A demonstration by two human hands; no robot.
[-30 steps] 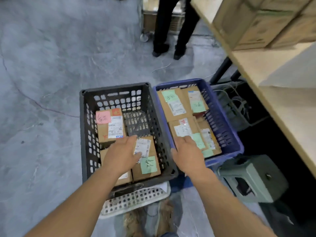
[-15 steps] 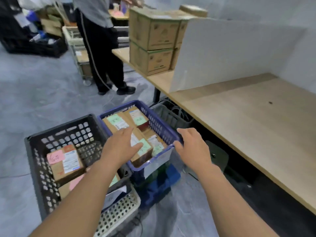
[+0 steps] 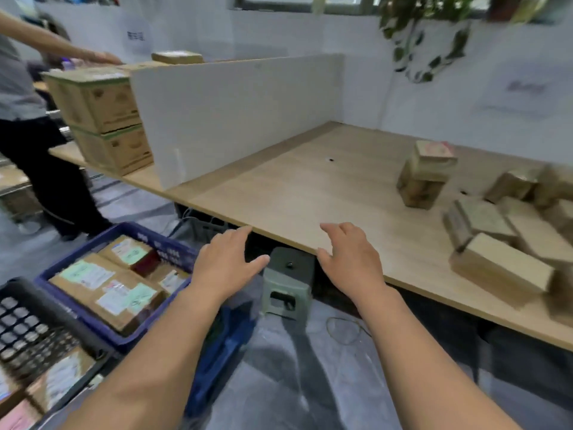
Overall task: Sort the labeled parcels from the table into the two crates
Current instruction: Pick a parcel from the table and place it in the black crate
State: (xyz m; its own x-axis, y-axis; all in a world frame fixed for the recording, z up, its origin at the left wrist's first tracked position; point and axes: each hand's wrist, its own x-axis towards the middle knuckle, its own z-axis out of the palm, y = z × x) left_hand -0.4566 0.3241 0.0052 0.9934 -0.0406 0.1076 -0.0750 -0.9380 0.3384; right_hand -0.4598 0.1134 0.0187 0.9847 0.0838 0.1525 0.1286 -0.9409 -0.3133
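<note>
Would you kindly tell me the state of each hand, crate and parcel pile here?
Left hand: open, empty.
Right hand: open, empty.
Blue crate: holds several labeled parcels.
Black crate: partly filled, mostly out of frame.
Pile on table: loose cardboard parcels, unsorted.

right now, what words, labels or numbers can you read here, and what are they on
None can be read; the frame is blurred.
Labels on the parcels in the blue crate: print illegible.
Wall sheet: dark smear.
Stacked cartons: print unreadable.
Stacked parcel on the table: label blurred.
</note>
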